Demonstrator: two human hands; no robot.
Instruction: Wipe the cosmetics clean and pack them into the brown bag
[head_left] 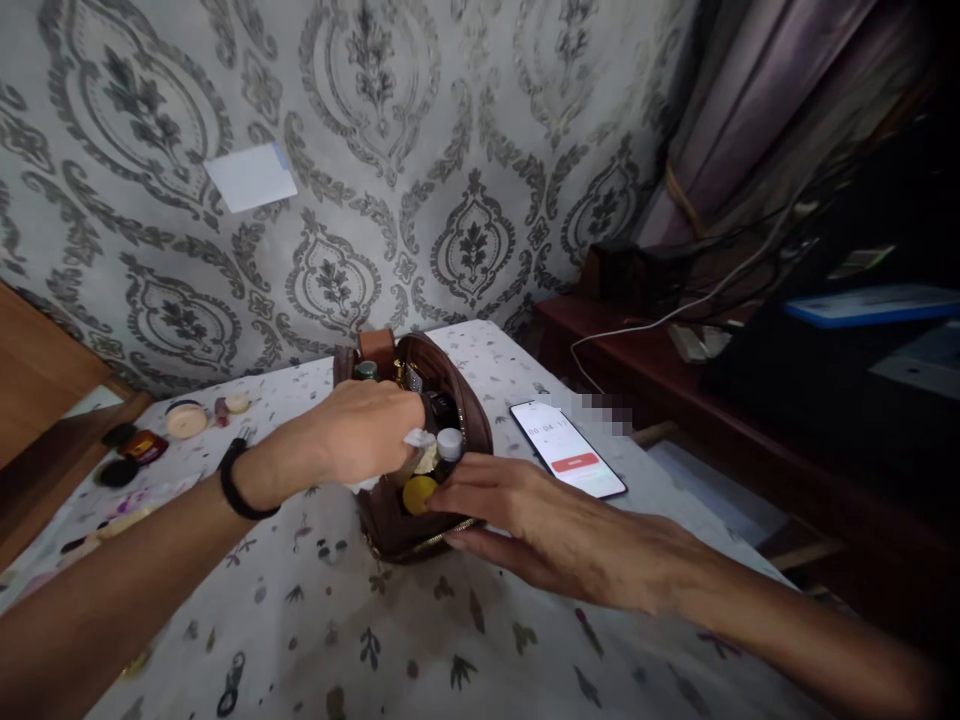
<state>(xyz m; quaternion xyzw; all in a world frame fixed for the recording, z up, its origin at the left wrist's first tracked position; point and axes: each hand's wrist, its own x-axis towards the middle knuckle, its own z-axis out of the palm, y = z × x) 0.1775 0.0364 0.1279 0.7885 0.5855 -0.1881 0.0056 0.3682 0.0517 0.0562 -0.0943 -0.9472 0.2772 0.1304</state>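
Note:
A brown zip bag (480, 425) stands open on the bed or table cover, packed with small items. My left hand (367, 430), with a black band at the wrist, is closed over the bag's left side. White, tissue-like material (418, 438) pokes out from its fingers, which are mostly hidden. My right hand (510, 495) grips the bag's near right rim, thumb outside by the zip and fingertips inside. Those fingertips are beside a round yellow lid (418, 494) and a bottle with a grey-white cap (449, 444). Further back in the bag show dark and gold-coloured items.
Right of the bag lies a phone (568, 448) with a timer on its screen. Several cosmetics, among them a round beige compact (186, 420) and a dark red jar (142, 446), lie at left. A dark red table (600, 340) with cables stands at right, and a patterned wall behind.

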